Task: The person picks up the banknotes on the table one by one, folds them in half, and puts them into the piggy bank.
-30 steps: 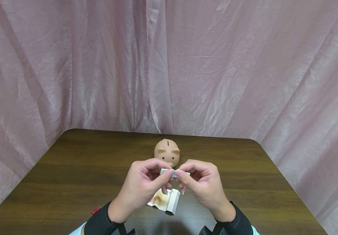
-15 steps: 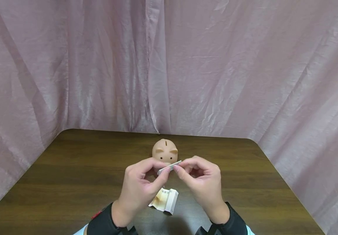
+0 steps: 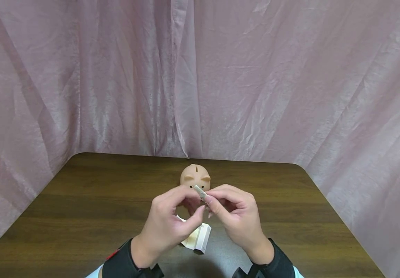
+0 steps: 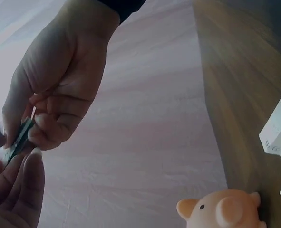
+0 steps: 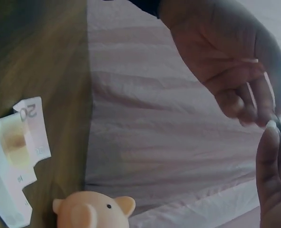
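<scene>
Between my two hands is a small, tightly folded banknote [image 3: 200,191], greenish and patterned. My right hand [image 3: 239,210] pinches it between thumb and forefinger. My left hand [image 3: 168,216] curls its fingers round the far side of it, with the thumb lifted a little off. The left wrist view has the folded strip as a dark green edge among the fingertips. On the table under my hands lies a creased banknote [image 5: 33,133] marked 20, partly covered by my left hand in the head view. Behind the hands stands a peach piggy bank [image 3: 195,175], slot on top.
The dark wooden table [image 3: 116,185] has rounded far corners. A pink curtain [image 3: 255,77] hangs right behind its back edge. The piggy bank stands close beyond my fingertips, and its lower part is hidden by them in the head view.
The folded banknote has turned from lying sideways between both hands to slanting up and left. My left thumb has come away from it; my right hand still pinches it.
</scene>
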Action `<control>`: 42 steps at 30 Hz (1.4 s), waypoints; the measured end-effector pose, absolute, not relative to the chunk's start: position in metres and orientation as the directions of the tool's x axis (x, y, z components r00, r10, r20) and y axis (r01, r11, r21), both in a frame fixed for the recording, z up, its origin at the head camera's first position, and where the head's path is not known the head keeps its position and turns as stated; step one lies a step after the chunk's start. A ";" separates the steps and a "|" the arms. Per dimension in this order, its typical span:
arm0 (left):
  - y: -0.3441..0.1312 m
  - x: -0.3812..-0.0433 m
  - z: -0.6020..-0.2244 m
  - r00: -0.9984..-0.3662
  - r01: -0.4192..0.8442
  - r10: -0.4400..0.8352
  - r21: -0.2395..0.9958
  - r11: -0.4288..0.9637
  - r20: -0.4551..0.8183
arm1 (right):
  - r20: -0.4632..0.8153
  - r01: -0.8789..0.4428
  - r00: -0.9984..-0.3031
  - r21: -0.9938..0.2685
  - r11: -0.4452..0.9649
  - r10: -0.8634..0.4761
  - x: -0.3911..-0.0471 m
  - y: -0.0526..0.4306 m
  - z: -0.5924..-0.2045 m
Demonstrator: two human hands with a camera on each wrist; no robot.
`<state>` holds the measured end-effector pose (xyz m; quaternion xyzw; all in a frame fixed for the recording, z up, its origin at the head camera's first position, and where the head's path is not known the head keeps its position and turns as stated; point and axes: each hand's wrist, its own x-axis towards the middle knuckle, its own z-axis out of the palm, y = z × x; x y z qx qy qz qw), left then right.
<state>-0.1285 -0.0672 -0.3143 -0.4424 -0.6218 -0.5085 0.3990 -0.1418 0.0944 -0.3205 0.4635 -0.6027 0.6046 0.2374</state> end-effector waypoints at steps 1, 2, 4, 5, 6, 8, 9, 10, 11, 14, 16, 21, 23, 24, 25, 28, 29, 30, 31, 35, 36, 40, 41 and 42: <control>-0.068 -0.128 -0.315 -0.323 0.946 0.136 0.314 0.079 0.937 | 0.842 -0.848 -0.457 -0.510 -0.147 -0.285 -0.142 0.095 -0.320; -0.068 -0.128 -0.316 -0.358 0.934 0.130 0.352 0.064 0.925 | 0.837 -0.849 -0.456 -0.511 -0.135 -0.302 -0.142 0.096 -0.319; -0.069 -0.128 -0.319 -0.415 0.910 0.120 0.413 0.044 0.902 | 0.826 -0.853 -0.453 -0.511 -0.107 -0.335 -0.141 0.097 -0.318; -0.069 -0.128 -0.320 -0.436 0.900 0.120 0.435 0.041 0.892 | 0.820 -0.854 -0.454 -0.512 -0.093 -0.349 -0.141 0.098 -0.317; -0.069 -0.129 -0.321 -0.455 0.890 0.124 0.455 0.035 0.882 | 0.816 -0.856 -0.454 -0.511 -0.077 -0.358 -0.141 0.099 -0.317; -0.070 -0.129 -0.323 -0.487 0.872 0.138 0.490 0.018 0.862 | 0.807 -0.854 -0.461 -0.517 -0.063 -0.369 -0.141 0.099 -0.318; -0.070 -0.129 -0.324 -0.505 0.861 0.145 0.509 0.007 0.851 | 0.803 -0.848 -0.468 -0.525 -0.066 -0.369 -0.141 0.099 -0.318; -0.070 -0.129 -0.325 -0.525 0.846 0.153 0.533 -0.013 0.837 | 0.798 -0.841 -0.477 -0.536 -0.071 -0.368 -0.141 0.100 -0.319; -0.071 -0.129 -0.326 -0.548 0.828 0.161 0.560 -0.035 0.821 | 0.793 -0.833 -0.487 -0.548 -0.078 -0.366 -0.141 0.100 -0.320; -0.072 -0.129 -0.328 -0.628 0.753 0.179 0.649 -0.104 0.757 | 0.773 -0.802 -0.515 -0.587 -0.110 -0.371 -0.142 0.101 -0.322; -0.073 -0.129 -0.329 -0.668 0.703 0.199 0.696 -0.146 0.717 | 0.760 -0.788 -0.526 -0.604 -0.117 -0.381 -0.142 0.102 -0.322; -0.075 -0.129 -0.328 -0.704 0.652 0.237 0.741 -0.160 0.670 | 0.747 -0.778 -0.522 -0.615 -0.127 -0.412 -0.144 0.104 -0.321; -0.075 -0.128 -0.328 -0.707 0.648 0.240 0.745 -0.157 0.665 | 0.744 -0.777 -0.520 -0.616 -0.129 -0.420 -0.144 0.104 -0.321; -0.075 -0.128 -0.328 -0.706 0.648 0.240 0.745 -0.160 0.666 | 0.741 -0.775 -0.521 -0.618 -0.129 -0.424 -0.144 0.103 -0.321; -0.075 -0.128 -0.327 -0.705 0.647 0.242 0.744 -0.168 0.667 | 0.738 -0.774 -0.521 -0.620 -0.127 -0.428 -0.143 0.103 -0.321; -0.075 -0.128 -0.327 -0.698 0.644 0.249 0.741 -0.191 0.671 | 0.735 -0.771 -0.524 -0.624 -0.128 -0.431 -0.143 0.104 -0.320; -0.075 -0.128 -0.327 -0.697 0.643 0.250 0.740 -0.198 0.672 | 0.735 -0.768 -0.526 -0.626 -0.132 -0.428 -0.143 0.104 -0.320; -0.075 -0.128 -0.327 -0.696 0.640 0.252 0.740 -0.208 0.672 | 0.738 -0.767 -0.526 -0.627 -0.139 -0.423 -0.143 0.104 -0.320; -0.075 -0.128 -0.327 -0.696 0.637 0.251 0.740 -0.216 0.672 | 0.739 -0.764 -0.528 -0.629 -0.147 -0.418 -0.143 0.104 -0.320; -0.075 -0.128 -0.326 -0.705 0.624 0.238 0.744 -0.239 0.668 | 0.735 -0.740 -0.550 -0.649 -0.175 -0.397 -0.144 0.106 -0.321; -0.075 -0.128 -0.326 -0.706 0.624 0.234 0.743 -0.242 0.669 | 0.732 -0.736 -0.554 -0.653 -0.178 -0.396 -0.144 0.106 -0.321; -0.074 -0.129 -0.326 -0.694 0.639 0.224 0.729 -0.246 0.684 | 0.725 -0.724 -0.560 -0.663 -0.187 -0.401 -0.145 0.107 -0.323; -0.074 -0.129 -0.327 -0.690 0.643 0.224 0.725 -0.246 0.688 | 0.725 -0.725 -0.558 -0.663 -0.189 -0.403 -0.145 0.107 -0.323; -0.074 -0.129 -0.327 -0.687 0.648 0.222 0.722 -0.245 0.692 | 0.726 -0.724 -0.557 -0.662 -0.192 -0.404 -0.145 0.108 -0.323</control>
